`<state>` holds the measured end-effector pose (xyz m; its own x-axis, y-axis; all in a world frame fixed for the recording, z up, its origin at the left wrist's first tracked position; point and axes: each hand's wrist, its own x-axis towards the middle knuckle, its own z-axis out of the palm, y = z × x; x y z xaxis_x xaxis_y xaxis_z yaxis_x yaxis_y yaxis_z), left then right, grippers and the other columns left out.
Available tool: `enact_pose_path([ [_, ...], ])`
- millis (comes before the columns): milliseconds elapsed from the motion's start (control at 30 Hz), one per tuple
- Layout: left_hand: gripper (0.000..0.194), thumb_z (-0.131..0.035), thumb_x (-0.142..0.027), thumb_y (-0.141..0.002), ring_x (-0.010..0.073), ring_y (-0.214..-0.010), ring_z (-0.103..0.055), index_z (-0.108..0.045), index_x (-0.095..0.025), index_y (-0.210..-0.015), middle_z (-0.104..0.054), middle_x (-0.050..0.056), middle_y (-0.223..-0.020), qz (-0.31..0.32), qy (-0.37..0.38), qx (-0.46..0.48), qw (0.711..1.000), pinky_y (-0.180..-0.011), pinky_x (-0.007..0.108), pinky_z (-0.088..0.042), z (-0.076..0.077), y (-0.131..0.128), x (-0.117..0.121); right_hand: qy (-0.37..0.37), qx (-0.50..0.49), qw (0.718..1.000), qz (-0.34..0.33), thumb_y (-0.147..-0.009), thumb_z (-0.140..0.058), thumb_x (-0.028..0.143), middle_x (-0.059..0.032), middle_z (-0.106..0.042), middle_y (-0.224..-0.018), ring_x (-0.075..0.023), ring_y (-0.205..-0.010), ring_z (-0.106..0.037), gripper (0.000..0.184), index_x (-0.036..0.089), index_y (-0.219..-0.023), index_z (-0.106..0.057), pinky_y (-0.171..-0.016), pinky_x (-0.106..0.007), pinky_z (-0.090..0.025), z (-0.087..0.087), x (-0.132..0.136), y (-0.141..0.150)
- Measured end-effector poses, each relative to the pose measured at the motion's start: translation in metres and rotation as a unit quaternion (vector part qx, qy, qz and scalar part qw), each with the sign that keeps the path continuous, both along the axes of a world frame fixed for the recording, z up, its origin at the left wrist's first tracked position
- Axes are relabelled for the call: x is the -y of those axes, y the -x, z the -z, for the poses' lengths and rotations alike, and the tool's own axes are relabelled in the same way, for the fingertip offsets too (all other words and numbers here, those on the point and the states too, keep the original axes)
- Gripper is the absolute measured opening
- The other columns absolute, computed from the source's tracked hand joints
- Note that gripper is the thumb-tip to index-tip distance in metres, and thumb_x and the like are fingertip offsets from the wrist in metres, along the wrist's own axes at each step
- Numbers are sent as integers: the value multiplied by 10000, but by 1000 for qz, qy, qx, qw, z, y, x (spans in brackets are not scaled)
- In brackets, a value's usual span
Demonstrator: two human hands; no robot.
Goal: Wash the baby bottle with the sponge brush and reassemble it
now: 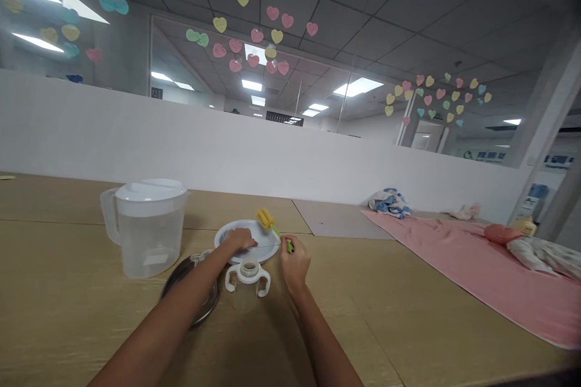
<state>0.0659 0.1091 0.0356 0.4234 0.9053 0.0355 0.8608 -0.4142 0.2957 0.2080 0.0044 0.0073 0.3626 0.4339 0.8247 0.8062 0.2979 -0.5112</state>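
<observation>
My right hand (295,263) is closed around the green handle of a bottle brush (267,220), its yellow sponge head tilted up and to the left. Over a shallow white plate (223,231) lies my left hand (240,239), fingers curled down, the thumb pointing right; whatever they grip is hidden. A faint thin line runs from that thumb towards my right hand. Between my forearms stands a clear baby bottle (249,269) with an uncapped neck and white two-handled collar. A round metal dish (209,305) sits partly beneath my left forearm, a small clear piece at its far edge.
To the left stands a lidded translucent pitcher (152,236). A pink cloth (476,272) covers the table's right side, bearing a crumpled patterned cloth (535,254) and a reddish item (502,233). A blue-and-white cloth (389,202) lies by the low white wall (272,157) behind.
</observation>
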Motion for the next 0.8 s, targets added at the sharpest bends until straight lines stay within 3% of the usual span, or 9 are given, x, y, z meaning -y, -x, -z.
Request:
enact_pose_path([
  [200, 263, -533, -364, -784, 214, -820, -621, -636, -129, -727, -668, 97, -785, -32, -58, 76, 995, -715, 291, -444, -10, 12, -4, 8, -98, 995, -25, -808, -466, 337, -64, -683, -759, -168, -687, -593, 256, 167, -759, -651, -643, -247, -394, -5, 3, 2],
  [367, 365, -351, -403, -829, 221, -871, -616, -617, -153, -837, -678, 98, -899, -52, -149, 199, 967, -732, 292, -433, -28, 49, 6, -5, -265, 963, -46, -706, -560, 385, -63, -659, -683, -176, -665, -557, 247, 155, -670, -643, -606, -265, -399, -5, -7, -11],
  [467, 396, -315, -437, -833, 191, -852, -616, -574, -148, -909, -669, 84, -932, -53, -175, 260, 948, -757, 292, -453, -37, 75, 16, 9, -365, 921, -140, -612, -655, 390, -21, -598, -569, -133, -542, -497, 249, 145, -650, -629, -495, -239, -370, -12, -14, -17],
  [533, 419, -312, -464, -830, 175, -865, -615, -543, -145, -972, -662, 74, -955, -45, -182, 288, 939, -773, 287, -464, -42, 88, 25, 83, -401, 876, -254, -581, -697, 391, 49, -479, -443, -79, -407, -369, 276, 143, -672, -621, -388, -208, -274, -21, -15, -14],
  [633, 480, -338, -505, -817, 173, -844, -619, -507, -136, -1074, -661, 68, -947, -20, -163, 372, 914, -751, 299, -485, -41, 103, 42, 168, -403, 807, -399, -557, -744, 374, 94, -387, -401, -36, -360, -265, 304, 137, -688, -606, -339, -175, -188, -36, -13, -4],
  [733, 498, -389, -508, -805, 188, -838, -612, -523, -128, -1097, -662, 72, -947, -30, -153, 457, 876, -752, 319, -486, -27, 118, 65, 170, -427, 765, -451, -548, -764, 330, 97, -392, -415, -23, -362, -266, 303, 133, -700, -591, -319, -152, -180, -44, -13, -2],
  [800, 453, -411, -483, -808, 197, -866, -605, -564, -137, -1057, -663, 68, -969, -42, -165, 441, 881, -780, 322, -476, -14, 128, 82, 141, -475, 741, -454, -554, -760, 279, 109, -365, -415, -17, -359, -253, 279, 141, -705, -571, -306, -138, -173, -43, -15, -8],
])
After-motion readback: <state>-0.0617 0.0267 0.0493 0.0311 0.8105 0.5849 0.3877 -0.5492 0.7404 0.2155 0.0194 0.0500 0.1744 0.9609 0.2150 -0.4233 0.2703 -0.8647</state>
